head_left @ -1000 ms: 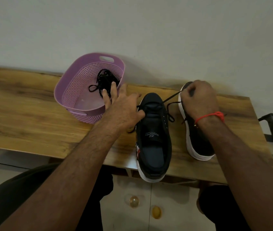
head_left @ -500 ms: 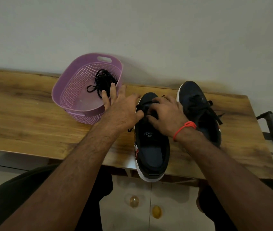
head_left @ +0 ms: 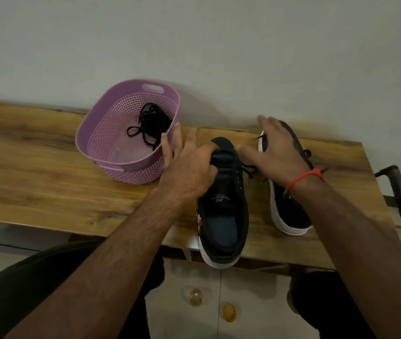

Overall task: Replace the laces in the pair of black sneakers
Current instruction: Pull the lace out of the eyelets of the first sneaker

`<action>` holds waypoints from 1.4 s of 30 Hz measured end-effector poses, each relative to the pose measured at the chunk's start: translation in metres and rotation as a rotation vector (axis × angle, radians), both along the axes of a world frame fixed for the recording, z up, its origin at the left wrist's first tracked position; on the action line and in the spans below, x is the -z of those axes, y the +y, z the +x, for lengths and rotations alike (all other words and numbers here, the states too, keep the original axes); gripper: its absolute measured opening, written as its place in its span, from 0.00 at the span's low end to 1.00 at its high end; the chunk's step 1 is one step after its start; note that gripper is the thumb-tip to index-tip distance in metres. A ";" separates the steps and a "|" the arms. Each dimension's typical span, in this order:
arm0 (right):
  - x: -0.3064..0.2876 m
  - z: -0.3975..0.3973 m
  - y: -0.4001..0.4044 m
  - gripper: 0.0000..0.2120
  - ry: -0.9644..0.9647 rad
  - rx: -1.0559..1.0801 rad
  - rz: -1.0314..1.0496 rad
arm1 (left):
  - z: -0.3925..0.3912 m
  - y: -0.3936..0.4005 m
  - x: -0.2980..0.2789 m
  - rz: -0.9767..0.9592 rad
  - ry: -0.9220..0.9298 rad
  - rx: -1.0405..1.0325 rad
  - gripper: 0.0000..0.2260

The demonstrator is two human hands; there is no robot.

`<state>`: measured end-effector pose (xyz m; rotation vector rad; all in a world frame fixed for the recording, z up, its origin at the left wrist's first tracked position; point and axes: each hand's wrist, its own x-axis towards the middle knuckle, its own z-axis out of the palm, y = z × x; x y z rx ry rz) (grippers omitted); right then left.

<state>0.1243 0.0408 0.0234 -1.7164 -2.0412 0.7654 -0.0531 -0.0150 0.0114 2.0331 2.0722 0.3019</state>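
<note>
Now right hand (head_left: 277, 152) has left the near sneaker (head_left: 224, 204), fingers spread over far sneaker (head_left: 290, 209) at frame right; left hand (head_left: 189, 167), thumb on the toe and fingers loosely spread, steadies it. Unlacing nearly done.

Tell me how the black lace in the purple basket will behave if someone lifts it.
The black lace lies in a loose tangle, so it probably is floppy and would dangle. It looks thin, likely very light. Its loops may snag together or catch on the purple basket wall's holes.

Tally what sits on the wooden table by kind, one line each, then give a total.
Black sneakers: 2, the near one and the far one
Purple basket: 1
Bundle of black laces in the basket: 1
Total: 4
</note>
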 end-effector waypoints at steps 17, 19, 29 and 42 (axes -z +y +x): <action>-0.003 0.007 -0.015 0.38 -0.177 -0.216 -0.094 | 0.033 0.009 0.009 0.118 0.072 -0.062 0.10; -0.006 0.011 -0.013 0.38 -0.193 -0.211 -0.102 | 0.025 0.012 0.005 0.148 0.000 -0.081 0.09; -0.007 0.010 -0.018 0.37 -0.184 -0.235 -0.090 | 0.052 0.007 0.013 -0.013 0.144 0.034 0.14; 0.000 0.010 -0.017 0.36 -0.204 -0.247 -0.088 | 0.004 0.020 -0.055 0.636 -1.282 -0.261 0.04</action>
